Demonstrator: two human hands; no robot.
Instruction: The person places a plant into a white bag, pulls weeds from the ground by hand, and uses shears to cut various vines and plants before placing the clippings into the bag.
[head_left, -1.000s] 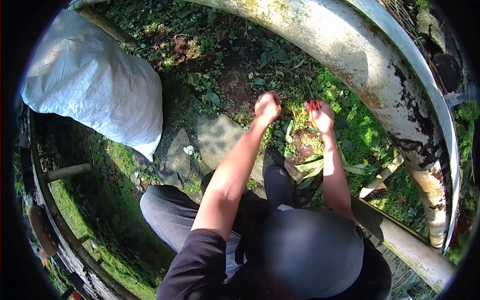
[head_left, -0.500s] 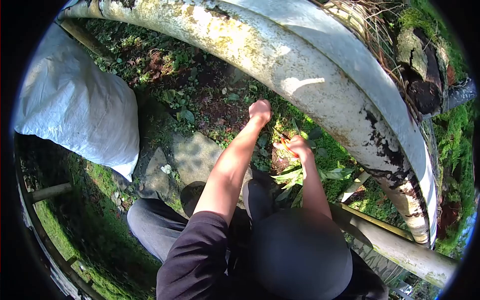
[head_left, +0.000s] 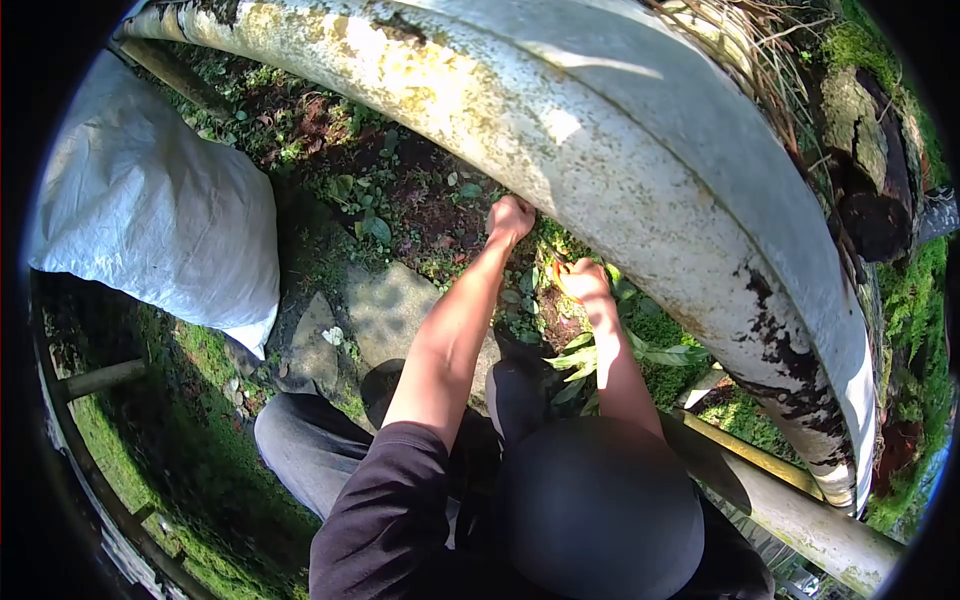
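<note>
My left hand [head_left: 511,217] is closed in a fist near the ground, close to the lower edge of a curved whitish, stained surface [head_left: 600,200]. Whatever its fingers may hold is hidden. To its right and nearer to me, my right hand [head_left: 586,281] wraps round an orange-handled tool, apparently pruning shears [head_left: 561,268]; the blades are hard to make out now. Low green plants grow around both hands. Long-leaved green stems [head_left: 575,358] lie on the ground below my right wrist.
A full white woven sack [head_left: 165,210] stands at the left. Flat stones [head_left: 385,310] lie before my knees. A pale pole [head_left: 800,515] runs along the lower right. Dry stalks and a log [head_left: 875,215] rest beyond the curved surface. Mossy ground [head_left: 120,440] borders the left.
My right hand has moved forward and slightly left with the tool. My left hand has shifted slightly left. The curved white surface now sits lower in view, nearer both hands.
</note>
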